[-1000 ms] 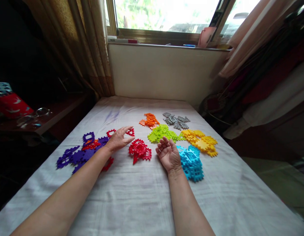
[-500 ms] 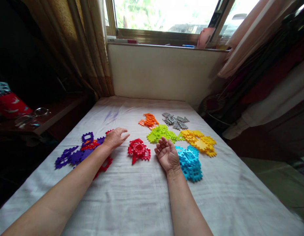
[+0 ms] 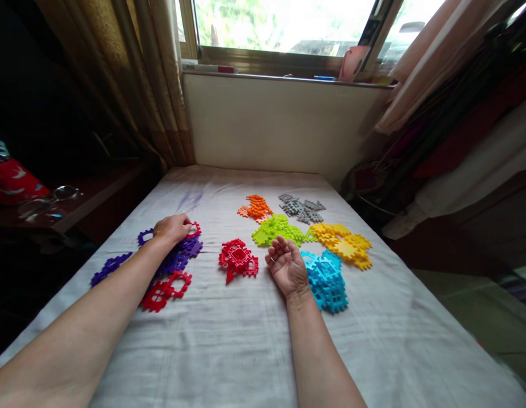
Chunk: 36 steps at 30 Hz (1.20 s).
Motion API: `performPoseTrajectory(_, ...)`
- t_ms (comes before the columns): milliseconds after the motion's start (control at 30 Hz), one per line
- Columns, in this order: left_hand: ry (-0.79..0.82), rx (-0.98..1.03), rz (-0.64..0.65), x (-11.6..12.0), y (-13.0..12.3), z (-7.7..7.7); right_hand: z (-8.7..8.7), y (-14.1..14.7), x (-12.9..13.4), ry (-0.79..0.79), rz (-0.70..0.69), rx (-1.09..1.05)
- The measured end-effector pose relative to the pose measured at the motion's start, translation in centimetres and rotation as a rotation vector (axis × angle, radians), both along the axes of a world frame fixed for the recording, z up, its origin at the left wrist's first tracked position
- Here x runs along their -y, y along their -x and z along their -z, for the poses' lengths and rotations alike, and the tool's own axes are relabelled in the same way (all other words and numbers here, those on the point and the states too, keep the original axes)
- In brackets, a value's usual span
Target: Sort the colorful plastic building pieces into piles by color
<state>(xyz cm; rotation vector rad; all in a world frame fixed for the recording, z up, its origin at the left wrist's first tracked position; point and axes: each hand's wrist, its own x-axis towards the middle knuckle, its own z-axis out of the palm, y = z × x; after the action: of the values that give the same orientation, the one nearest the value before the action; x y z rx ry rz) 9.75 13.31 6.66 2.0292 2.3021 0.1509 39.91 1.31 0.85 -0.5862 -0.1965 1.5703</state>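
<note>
On the left of the bed, my left hand (image 3: pixel 173 228) is over the purple pile (image 3: pixel 178 258), its fingers closed at the edge of a red interlocking plastic tile (image 3: pixel 195 229). The fingertips are partly hidden. More red tiles (image 3: pixel 165 290) lie by my left forearm. My right hand (image 3: pixel 288 265) rests palm up with fingers loosely curled and apart, holding nothing. It lies between a small red pile (image 3: pixel 238 258) and the light-blue pile (image 3: pixel 329 280), just in front of the lime-green pile (image 3: pixel 280 231).
Orange (image 3: pixel 255 208) and grey (image 3: pixel 303 208) tiles lie farther back, with a yellow pile (image 3: pixel 346 246) at the right. A white sheet (image 3: pixel 229 351) covers the bed. Eyeglasses (image 3: pixel 67 192) sit on a dark side table. Hanging clothes (image 3: pixel 458 181) line the right side.
My left hand has moved left and back over the purple pile, and its fingers have closed at a red tile. The orange-red piece seen on the purple pile is now out of sight. My right hand stays put.
</note>
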Motion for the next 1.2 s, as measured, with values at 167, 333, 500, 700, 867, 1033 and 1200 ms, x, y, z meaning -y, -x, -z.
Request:
performPoseTrajectory(167,-0.113,0.121,0.062,2.4,-2.7,-0.5,0.1,-0.1,0.0,0.012,-0.012,-0.001)
performPoseTrajectory(333,-0.117,0.271,0.184,6.5,-5.9,0.9,0.4,-0.1,-0.1,-0.01,-0.01,0.04)
performPoseTrajectory(500,-0.166,0.179,0.199,8.7,-6.7,2.2,0.2,0.1,-0.1,0.012,0.009,0.028)
performPoseTrajectory(700,-0.192,0.111,0.226,9.3,-6.6,2.7,-0.3,0.2,0.0,0.027,0.008,0.035)
performPoseTrajectory(867,-0.242,0.076,0.291,9.6,-5.8,2.8,-0.6,0.3,0.1,0.062,0.019,0.019)
performPoseTrajectory(1033,-0.298,-0.026,0.253,9.6,-0.8,1.3,-0.2,0.2,0.0,0.037,0.018,0.039)
performPoseTrajectory(1200,-0.197,-0.19,0.217,9.6,5.9,0.2,0.1,0.1,-0.1,0.024,0.009,0.037)
